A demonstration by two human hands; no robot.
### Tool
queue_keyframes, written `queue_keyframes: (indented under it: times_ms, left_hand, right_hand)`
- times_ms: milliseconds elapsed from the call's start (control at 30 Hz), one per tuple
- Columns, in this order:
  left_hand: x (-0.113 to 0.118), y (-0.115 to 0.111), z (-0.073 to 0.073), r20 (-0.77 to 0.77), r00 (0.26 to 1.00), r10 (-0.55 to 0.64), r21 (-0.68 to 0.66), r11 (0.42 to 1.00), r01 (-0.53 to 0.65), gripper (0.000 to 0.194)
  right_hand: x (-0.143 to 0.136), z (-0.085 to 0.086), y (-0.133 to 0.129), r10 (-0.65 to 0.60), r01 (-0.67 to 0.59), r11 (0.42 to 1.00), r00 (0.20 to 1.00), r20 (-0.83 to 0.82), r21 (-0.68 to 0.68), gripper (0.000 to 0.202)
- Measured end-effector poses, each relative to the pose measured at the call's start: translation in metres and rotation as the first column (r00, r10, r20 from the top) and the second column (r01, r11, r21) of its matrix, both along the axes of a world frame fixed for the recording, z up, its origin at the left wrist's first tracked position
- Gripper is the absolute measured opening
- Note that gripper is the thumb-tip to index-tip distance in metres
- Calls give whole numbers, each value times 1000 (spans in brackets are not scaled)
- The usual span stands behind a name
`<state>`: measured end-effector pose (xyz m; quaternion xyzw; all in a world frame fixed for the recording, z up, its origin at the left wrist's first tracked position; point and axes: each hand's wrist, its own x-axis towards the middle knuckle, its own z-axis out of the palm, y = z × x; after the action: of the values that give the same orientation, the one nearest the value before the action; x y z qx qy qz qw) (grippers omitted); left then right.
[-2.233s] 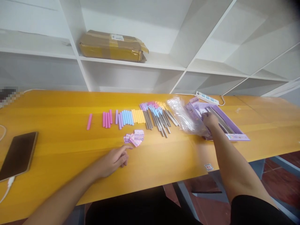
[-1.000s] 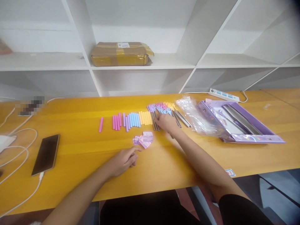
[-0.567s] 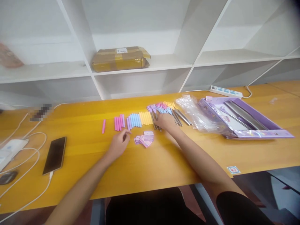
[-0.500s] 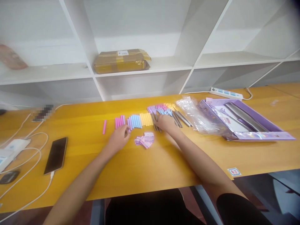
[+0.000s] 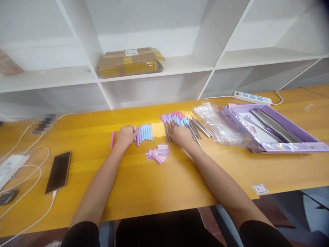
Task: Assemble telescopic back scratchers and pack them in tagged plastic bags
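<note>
My left hand (image 5: 125, 134) curls over the left end of a row of thin coloured sticks and hides the pink ones. At its fingertips stands a purple stick (image 5: 138, 137), beside several blue sticks (image 5: 146, 132) and yellow sticks (image 5: 158, 130). A lone pink stick (image 5: 112, 139) lies to the left of that hand. My right hand (image 5: 180, 134) is closed over the metal rods of back scratchers (image 5: 196, 129), whose claw heads are purple, pink, blue and yellow; its fingertips are partly hidden. Small pink-purple cards (image 5: 159, 153) lie in front, between the hands.
At right are clear plastic bags (image 5: 214, 125) and an open purple box (image 5: 290, 147) with metal-rod pieces inside. A phone (image 5: 58, 171) on a white cable lies left. Power strips (image 5: 253, 97) sit on the table. A taped parcel (image 5: 130, 62) rests on the shelf behind.
My left hand has moved up and slightly left, from in front of the purple sticks onto the pink ones, now covering them. The purple sticks have shifted and spread slightly. My right hand stays at the rods.
</note>
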<state>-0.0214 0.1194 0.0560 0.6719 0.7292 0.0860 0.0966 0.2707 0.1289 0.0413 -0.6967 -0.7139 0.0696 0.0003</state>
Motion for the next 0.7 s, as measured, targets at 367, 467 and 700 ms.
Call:
queue_keyframes:
  times_ms: [367, 467, 700]
  left_hand:
    - [13, -4, 12, 9, 1000, 19, 43, 999, -19, 31]
    - [13, -16, 25, 113, 993, -35, 28, 999, 32, 31]
    - [11, -89, 15, 350, 897, -272, 40, 960, 276, 23]
  right_hand:
    - [18, 24, -5, -120, 125, 992, 945, -303, -2, 30]
    - [25, 36, -8, -88, 112, 994, 857, -507, 17, 26]
    - [-5, 19, -38, -1, 5, 1000, 333, -943, 1, 30]
